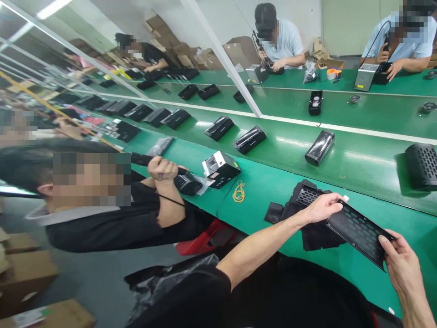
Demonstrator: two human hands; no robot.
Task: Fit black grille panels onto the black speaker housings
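A black perforated panel (358, 232) with rows of slots is held between my two hands, tilted above the green table. My left hand (324, 207) grips its left end, thumb on top. At the panel's right end, my right hand (401, 253) has its thumb on the face and its fingers behind. Beneath my left hand lie black sheets (317, 234) in a loose pile, with another slotted black part (307, 196) on them. Part of that pile is hidden by my hand and the panel.
Black speaker-like housings (320, 146) sit along the green conveyor (283, 150) ahead. A larger perforated housing (421, 166) stands at far right. To my left, a person (164, 175) works with a corded tool near a boxy device (221, 169) and yellow rubber bands (239, 192). Other people sit opposite.
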